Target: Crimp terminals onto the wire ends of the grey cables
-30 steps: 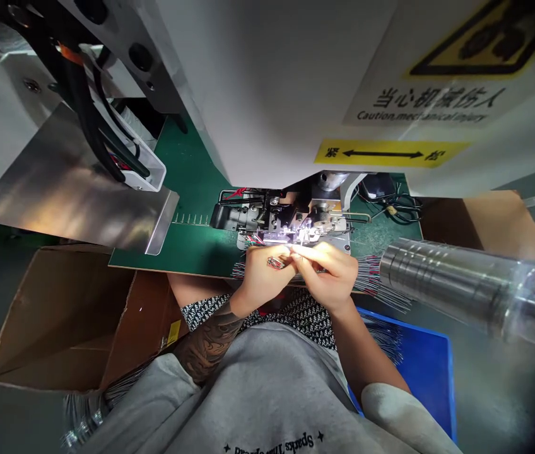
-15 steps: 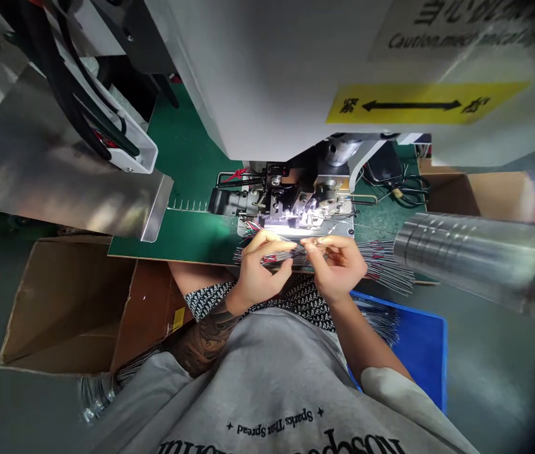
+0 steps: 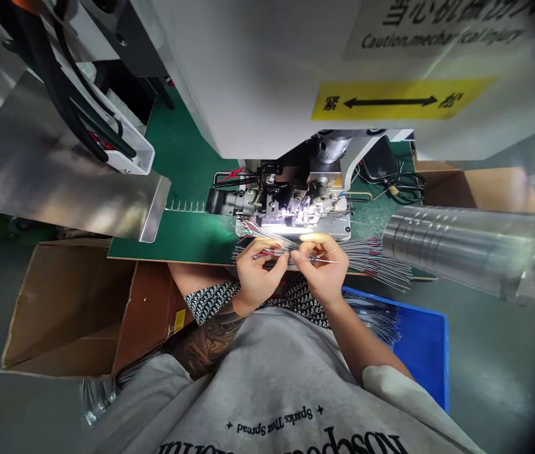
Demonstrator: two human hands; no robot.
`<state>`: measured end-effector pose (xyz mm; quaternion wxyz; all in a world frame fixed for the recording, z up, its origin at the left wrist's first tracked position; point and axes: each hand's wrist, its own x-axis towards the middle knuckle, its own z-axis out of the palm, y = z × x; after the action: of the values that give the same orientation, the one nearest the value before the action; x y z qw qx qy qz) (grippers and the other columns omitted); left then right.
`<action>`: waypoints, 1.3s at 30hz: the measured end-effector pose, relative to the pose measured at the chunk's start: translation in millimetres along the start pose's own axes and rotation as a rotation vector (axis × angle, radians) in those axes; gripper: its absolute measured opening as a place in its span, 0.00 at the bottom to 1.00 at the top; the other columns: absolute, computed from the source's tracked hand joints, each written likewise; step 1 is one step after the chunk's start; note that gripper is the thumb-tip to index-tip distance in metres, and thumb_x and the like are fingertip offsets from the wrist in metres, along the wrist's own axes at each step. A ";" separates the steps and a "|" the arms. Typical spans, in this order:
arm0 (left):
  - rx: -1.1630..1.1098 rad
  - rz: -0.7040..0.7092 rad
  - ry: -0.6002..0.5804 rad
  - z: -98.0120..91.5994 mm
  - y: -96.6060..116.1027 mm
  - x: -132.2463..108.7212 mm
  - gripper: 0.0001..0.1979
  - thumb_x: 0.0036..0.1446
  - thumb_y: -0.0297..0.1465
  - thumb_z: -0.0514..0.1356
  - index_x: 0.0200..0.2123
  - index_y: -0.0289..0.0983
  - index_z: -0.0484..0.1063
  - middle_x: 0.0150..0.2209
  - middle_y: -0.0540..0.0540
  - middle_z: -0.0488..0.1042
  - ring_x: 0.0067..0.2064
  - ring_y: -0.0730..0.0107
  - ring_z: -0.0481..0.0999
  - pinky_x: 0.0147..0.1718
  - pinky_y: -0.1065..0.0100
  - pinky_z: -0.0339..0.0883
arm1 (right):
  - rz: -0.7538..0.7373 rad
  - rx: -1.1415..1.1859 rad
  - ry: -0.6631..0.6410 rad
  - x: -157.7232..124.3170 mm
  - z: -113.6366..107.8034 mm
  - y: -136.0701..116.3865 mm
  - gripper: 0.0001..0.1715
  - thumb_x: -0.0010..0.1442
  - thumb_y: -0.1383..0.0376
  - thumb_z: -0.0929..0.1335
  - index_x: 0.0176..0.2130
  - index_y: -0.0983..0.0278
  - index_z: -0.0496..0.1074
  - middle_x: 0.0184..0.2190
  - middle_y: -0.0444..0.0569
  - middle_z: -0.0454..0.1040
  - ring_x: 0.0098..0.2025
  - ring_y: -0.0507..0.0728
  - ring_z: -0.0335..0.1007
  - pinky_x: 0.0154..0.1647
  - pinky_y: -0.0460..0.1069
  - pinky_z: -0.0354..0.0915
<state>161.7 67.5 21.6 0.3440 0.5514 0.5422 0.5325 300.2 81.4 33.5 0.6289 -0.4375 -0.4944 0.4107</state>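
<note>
At the green bench's front edge, my left hand (image 3: 258,272) is closed, thumb and fingers pinching a thin grey cable with red and white wire ends (image 3: 264,253) beside the fingers. My right hand (image 3: 323,270) is closed as well, its thumb and index finger pinched close to the left thumb. Thin wire ends stick out to the right past its fingers. Behind and beneath both hands lies a bundle of grey cables (image 3: 375,258) with dark and red tips. Just beyond the fingers is the lit press head of a crimping machine (image 3: 291,211). The fingers hide the pinched spot.
A strip of metal terminals (image 3: 185,207) runs across the green bench (image 3: 187,239) into the machine. A steel cylinder (image 3: 452,252) juts in at right. Cardboard boxes (image 3: 66,309) stand at left and back right. A blue bin (image 3: 421,353) with cables sits below right.
My hands have come closer together and slightly lower, their thumbs now almost meeting. Wire ends now show by both hands. The view has shifted slightly.
</note>
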 end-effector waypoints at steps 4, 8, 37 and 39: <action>0.012 0.057 -0.010 1.0 9.5 9.2 0.07 0.61 0.31 0.70 0.36 0.33 0.80 0.38 0.43 0.82 0.41 0.69 0.82 0.47 0.66 0.78 | 0.089 -0.082 -0.100 18.0 -5.7 -10.8 0.07 0.62 0.65 0.73 0.40 0.66 0.80 0.22 0.41 0.69 0.23 0.49 0.61 0.26 0.46 0.63; 0.064 0.109 -0.043 3.6 22.4 19.0 0.06 0.62 0.31 0.69 0.35 0.34 0.82 0.37 0.44 0.83 0.39 0.70 0.83 0.44 0.66 0.78 | 0.098 -0.097 -0.209 32.5 -8.8 -14.3 0.06 0.60 0.62 0.75 0.35 0.63 0.81 0.25 0.44 0.77 0.25 0.52 0.69 0.27 0.49 0.70; 0.161 0.286 -0.136 4.2 46.5 32.8 0.09 0.63 0.26 0.66 0.28 0.34 0.79 0.30 0.47 0.81 0.31 0.74 0.79 0.34 0.71 0.74 | 0.154 -0.148 -0.225 42.7 -10.1 -18.6 0.08 0.57 0.63 0.77 0.30 0.63 0.78 0.17 0.41 0.65 0.18 0.48 0.54 0.15 0.45 0.51; 0.156 0.266 -0.120 4.1 47.1 33.4 0.09 0.62 0.26 0.67 0.28 0.34 0.79 0.29 0.47 0.80 0.31 0.73 0.79 0.34 0.71 0.74 | 0.191 -0.136 -0.247 44.6 -10.5 -20.4 0.09 0.57 0.63 0.78 0.29 0.63 0.79 0.17 0.42 0.65 0.18 0.48 0.54 0.15 0.45 0.52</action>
<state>171.3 92.3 73.0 0.2584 0.6743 0.4827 0.4956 319.9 116.5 63.4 0.4905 -0.4702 -0.5505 0.4850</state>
